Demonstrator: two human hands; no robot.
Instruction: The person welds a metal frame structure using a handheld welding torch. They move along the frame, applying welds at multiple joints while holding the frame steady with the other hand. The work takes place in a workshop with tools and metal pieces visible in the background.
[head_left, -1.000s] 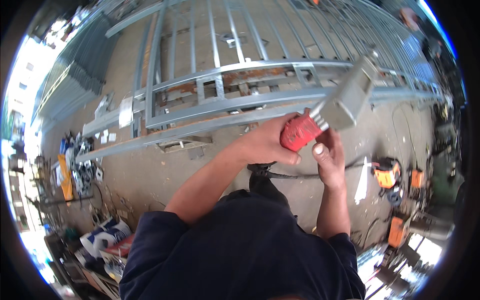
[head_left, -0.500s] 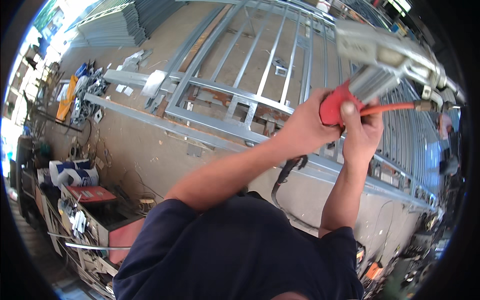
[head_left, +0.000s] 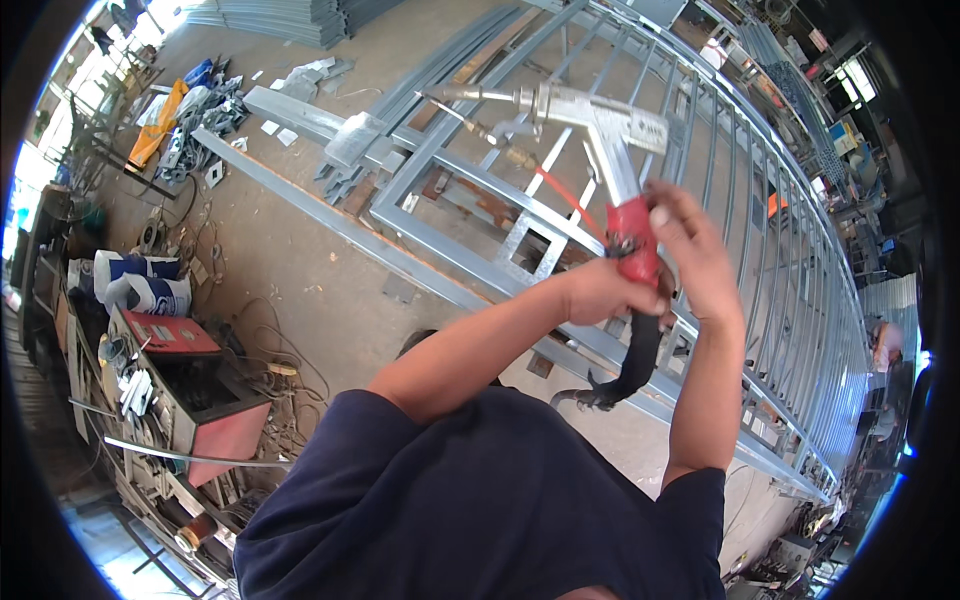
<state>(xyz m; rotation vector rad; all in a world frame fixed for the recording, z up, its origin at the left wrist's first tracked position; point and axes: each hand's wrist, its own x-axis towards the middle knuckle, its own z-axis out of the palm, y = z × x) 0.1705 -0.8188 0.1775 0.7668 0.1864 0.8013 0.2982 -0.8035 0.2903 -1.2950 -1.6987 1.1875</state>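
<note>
The left hand's (head_left: 612, 290) grip is closed around the lower end of the red handle (head_left: 632, 240); the right hand (head_left: 700, 255) is loosely curled beside it, contact indeterminate. The forked metal tool (head_left: 600, 112) is raised in front of the torso. Half a second ago its head pointed right; now the nozzle (head_left: 470, 93) points left, presenting it above the left part of the metal frame (head_left: 460, 258). The black-wrapped cable (head_left: 642, 355) hangs below.
</note>
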